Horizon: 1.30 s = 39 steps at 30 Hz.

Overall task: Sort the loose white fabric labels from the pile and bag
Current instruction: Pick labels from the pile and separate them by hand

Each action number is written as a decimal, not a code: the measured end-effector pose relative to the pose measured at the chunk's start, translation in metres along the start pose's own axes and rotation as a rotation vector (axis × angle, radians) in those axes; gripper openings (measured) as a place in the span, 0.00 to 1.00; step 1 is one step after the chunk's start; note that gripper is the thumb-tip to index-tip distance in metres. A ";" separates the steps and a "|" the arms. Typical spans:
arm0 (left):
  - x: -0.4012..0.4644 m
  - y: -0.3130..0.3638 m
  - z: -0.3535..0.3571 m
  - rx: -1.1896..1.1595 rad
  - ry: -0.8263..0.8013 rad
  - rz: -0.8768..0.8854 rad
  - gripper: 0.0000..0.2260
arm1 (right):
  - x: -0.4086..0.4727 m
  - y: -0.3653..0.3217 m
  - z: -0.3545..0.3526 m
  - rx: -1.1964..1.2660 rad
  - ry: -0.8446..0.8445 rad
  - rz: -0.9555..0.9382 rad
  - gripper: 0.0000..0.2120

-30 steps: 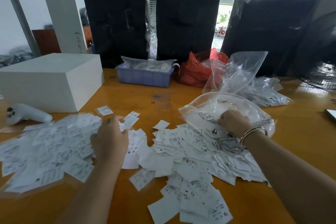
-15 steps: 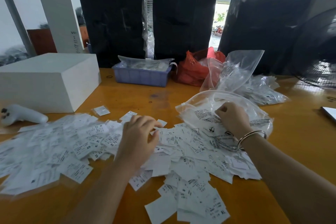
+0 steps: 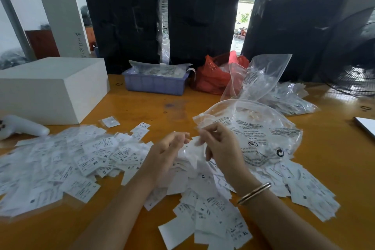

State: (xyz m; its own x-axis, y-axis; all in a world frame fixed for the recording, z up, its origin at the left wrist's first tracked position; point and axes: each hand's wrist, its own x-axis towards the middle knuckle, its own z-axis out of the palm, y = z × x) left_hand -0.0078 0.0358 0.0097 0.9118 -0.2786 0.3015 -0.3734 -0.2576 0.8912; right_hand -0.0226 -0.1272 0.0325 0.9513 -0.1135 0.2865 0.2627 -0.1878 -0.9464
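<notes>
The small white fabric labels (image 3: 95,160) lying on the table (image 3: 142,107) have black size letters on them. In the left pile you can read "XS" (image 3: 95,163), "XL" (image 3: 105,156), "XS" again (image 3: 121,160) and another "XS" (image 3: 104,172). A label near the front edge shows "S" (image 3: 201,209), and one by the wrists shows "XS" (image 3: 203,176). The rest of the print on the labels is too small to read.

The clear plastic bag (image 3: 263,128) has blocks of black print and two round signs (image 3: 280,152), but the words are too blurry to read.

The white pillar (image 3: 67,16) has handwritten numbers running up it (image 3: 81,46); they cannot be made out.
</notes>
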 end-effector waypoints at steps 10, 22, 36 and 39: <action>0.001 -0.001 0.001 0.034 0.038 -0.095 0.13 | -0.005 0.012 0.019 -0.118 0.034 -0.042 0.07; 0.004 -0.008 -0.007 -0.101 0.343 -0.184 0.07 | -0.011 0.031 0.016 -0.945 -0.207 -0.218 0.18; 0.004 -0.007 -0.007 -0.063 0.387 -0.178 0.08 | -0.015 0.028 0.016 -0.905 -0.087 -0.355 0.10; 0.005 -0.007 -0.007 -0.072 0.415 -0.173 0.10 | -0.016 0.027 0.018 -0.931 -0.109 -0.413 0.07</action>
State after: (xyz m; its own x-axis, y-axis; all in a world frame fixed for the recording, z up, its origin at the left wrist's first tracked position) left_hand 0.0006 0.0427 0.0072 0.9564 0.1612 0.2434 -0.2103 -0.1983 0.9573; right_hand -0.0278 -0.1129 -0.0008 0.8368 0.2121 0.5047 0.3876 -0.8805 -0.2727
